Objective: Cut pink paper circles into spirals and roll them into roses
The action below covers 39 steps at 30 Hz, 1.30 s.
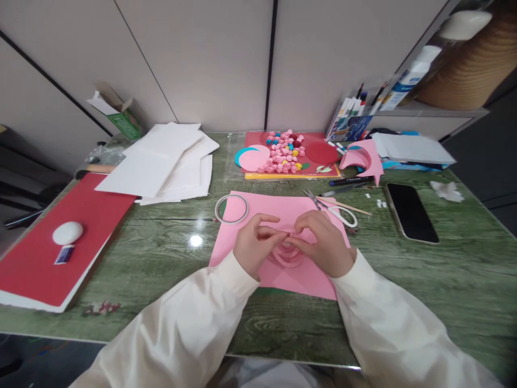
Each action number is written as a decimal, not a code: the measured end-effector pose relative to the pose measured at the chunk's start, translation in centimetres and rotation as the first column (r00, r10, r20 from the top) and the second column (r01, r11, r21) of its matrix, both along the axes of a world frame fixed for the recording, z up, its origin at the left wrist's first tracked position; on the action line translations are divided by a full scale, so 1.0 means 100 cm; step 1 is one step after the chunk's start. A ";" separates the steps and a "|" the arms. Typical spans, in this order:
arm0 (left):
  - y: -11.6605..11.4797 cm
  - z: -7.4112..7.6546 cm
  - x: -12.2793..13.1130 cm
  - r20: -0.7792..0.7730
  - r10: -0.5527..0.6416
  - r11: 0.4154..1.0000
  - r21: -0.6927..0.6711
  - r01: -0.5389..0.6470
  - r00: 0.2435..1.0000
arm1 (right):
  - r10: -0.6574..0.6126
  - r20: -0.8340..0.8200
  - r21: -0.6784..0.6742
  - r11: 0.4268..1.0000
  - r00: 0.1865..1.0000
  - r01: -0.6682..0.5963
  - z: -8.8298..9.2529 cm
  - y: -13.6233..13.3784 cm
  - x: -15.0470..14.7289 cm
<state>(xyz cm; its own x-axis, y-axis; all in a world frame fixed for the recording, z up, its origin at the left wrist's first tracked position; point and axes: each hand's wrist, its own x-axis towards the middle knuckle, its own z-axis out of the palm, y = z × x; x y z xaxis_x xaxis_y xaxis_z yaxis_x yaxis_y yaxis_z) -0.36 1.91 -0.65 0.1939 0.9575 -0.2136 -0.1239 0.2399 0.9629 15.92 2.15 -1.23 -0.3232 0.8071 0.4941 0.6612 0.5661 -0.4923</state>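
My left hand (258, 245) and my right hand (326, 245) meet above a pink paper sheet (238, 258). Thumbs and fingertips of both are pinched together on a curled pink paper spiral (290, 264), whose loops hang below the fingers. The exact part between the fingertips is too small to make out. A roll of tape (217, 209) lies on the sheet's upper left corner, close to my left hand. Scissors with white handles (350, 218) and a thin wooden stick (351, 207) lie just beyond my right hand.
Small pink, yellow and blue rolled paper pieces (283, 153) sit on a red packet at the back. White sheets (149, 159) and a red board (81, 199) are on the left. At right lie a phone (412, 213), pink paper scraps (371, 156) and pens (343, 181).
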 end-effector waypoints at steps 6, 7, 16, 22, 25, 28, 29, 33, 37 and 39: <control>0.001 -0.002 -0.003 0.243 -0.026 0.998 -0.043 0.038 0.970 | 0.036 0.056 0.035 0.999 0.998 -0.038 0.000 0.001 0.002; 0.001 -0.003 -0.003 0.284 -0.030 0.996 -0.074 0.053 0.958 | 0.054 0.054 0.042 0.998 0.997 -0.056 0.001 0.001 0.002; 0.002 -0.012 0.000 0.372 -0.114 0.973 -0.143 0.178 0.921 | 0.043 -0.061 0.039 0.998 0.997 -0.041 0.004 -0.003 -0.002; 0.001 -0.012 0.000 0.327 -0.182 0.966 -0.114 0.230 0.927 | 0.029 -0.061 -0.001 1.000 0.998 -0.029 0.008 -0.005 -0.003; 0.000 -0.012 0.000 0.308 -0.231 0.956 -0.104 0.275 0.923 | 0.051 -0.053 -0.030 0.998 0.997 -0.053 0.008 -0.005 -0.004; -0.001 -0.012 0.000 0.276 -0.261 0.954 -0.073 0.291 0.925 | 0.071 -0.033 -0.061 0.995 0.997 -0.073 0.007 -0.005 -0.005; -0.001 -0.013 0.001 0.263 -0.260 0.956 -0.067 0.287 0.929 | 0.079 -0.023 -0.066 0.995 0.997 -0.080 0.007 -0.005 -0.005; 0.001 -0.016 0.001 0.232 -0.220 0.969 -0.058 0.239 0.948 | 0.087 0.010 -0.059 0.994 0.996 -0.087 0.006 -0.005 -0.006; 0.004 -0.020 -0.001 0.273 -0.138 0.983 -0.076 0.165 0.952 | 0.062 0.018 -0.071 0.996 0.998 -0.061 0.005 -0.004 -0.005; 0.005 -0.021 -0.002 0.288 -0.119 0.985 -0.086 0.149 0.950 | 0.062 0.009 -0.090 0.994 0.998 -0.061 0.005 -0.004 -0.005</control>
